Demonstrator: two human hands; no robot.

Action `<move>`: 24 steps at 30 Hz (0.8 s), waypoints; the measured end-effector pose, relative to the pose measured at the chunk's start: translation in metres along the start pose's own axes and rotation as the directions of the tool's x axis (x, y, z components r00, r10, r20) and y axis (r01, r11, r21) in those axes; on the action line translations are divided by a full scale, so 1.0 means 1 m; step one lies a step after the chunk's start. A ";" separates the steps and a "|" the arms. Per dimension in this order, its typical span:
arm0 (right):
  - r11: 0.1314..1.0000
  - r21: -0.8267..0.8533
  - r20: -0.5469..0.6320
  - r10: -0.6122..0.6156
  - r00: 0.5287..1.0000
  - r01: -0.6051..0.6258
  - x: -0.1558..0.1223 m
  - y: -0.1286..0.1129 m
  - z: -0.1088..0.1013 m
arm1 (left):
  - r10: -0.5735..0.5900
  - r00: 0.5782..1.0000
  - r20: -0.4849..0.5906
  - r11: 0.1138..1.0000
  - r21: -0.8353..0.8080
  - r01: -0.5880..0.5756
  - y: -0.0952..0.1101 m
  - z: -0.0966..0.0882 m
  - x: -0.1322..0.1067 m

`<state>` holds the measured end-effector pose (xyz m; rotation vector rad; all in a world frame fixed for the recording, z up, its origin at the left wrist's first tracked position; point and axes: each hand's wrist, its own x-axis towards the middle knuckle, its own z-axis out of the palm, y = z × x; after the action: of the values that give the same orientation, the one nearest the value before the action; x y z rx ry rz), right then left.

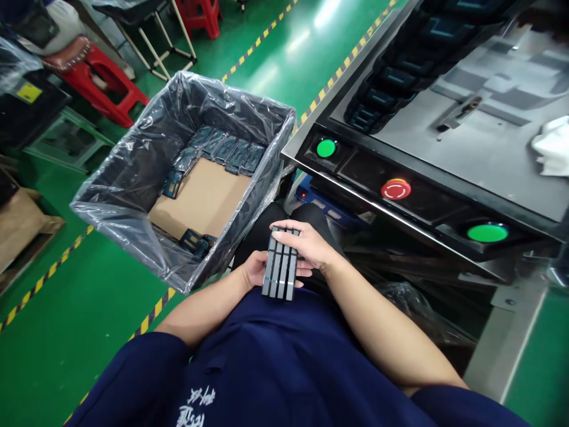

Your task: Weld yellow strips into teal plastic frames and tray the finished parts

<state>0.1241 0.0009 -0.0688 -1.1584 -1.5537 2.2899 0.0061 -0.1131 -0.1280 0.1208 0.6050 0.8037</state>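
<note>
A stack of several dark grey plastic parts (280, 270) is held close to my body, above my lap. My left hand (255, 268) is closed around its left side, with most of the fingers hidden behind the stack. From the right, my right hand (309, 246) grips the same stack, thumb across the upper face and other fingers around the side and beneath. Ahead to the left stands a bin lined with clear plastic (120, 172). Inside it, black plastic parts (226, 148) lie in a row along the far edge of a cardboard sheet (207, 198).
At the right is a machine bench with green buttons (326, 148), a red emergency stop (395, 189) and rows of black parts (400, 74). A white cloth (553, 145) lies on it. Red stools (98, 77) and yellow-black floor tape (260, 38) are beyond the bin.
</note>
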 end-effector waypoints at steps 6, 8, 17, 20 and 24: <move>0.937 -0.109 0.034 -0.331 0.943 0.332 -0.008 0.002 -0.003 | 0.313 0.943 -0.109 0.910 0.320 -0.265 0.019 -0.006 -0.008; 0.899 -0.161 0.130 -0.389 0.912 0.406 -0.015 0.000 -0.006 | 0.481 0.874 -0.069 0.762 0.525 -0.378 0.036 -0.001 -0.018; 0.732 -0.318 0.335 -0.507 0.794 0.602 -0.020 0.005 -0.011 | 0.654 0.752 0.085 0.337 0.857 -0.389 0.069 0.014 -0.044; 0.730 -0.347 0.323 -0.497 0.806 0.589 -0.018 0.010 -0.012 | 0.661 0.745 0.090 0.295 0.882 -0.368 0.065 0.014 -0.043; 0.735 -0.366 0.319 -0.478 0.819 0.571 -0.018 0.013 -0.013 | 0.664 0.738 0.123 0.225 0.908 -0.354 0.062 0.012 -0.042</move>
<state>0.1493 -0.0043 -0.0726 -0.4296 -2.2210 1.7499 -0.0496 -0.0982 -0.0786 1.3340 1.3100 1.0795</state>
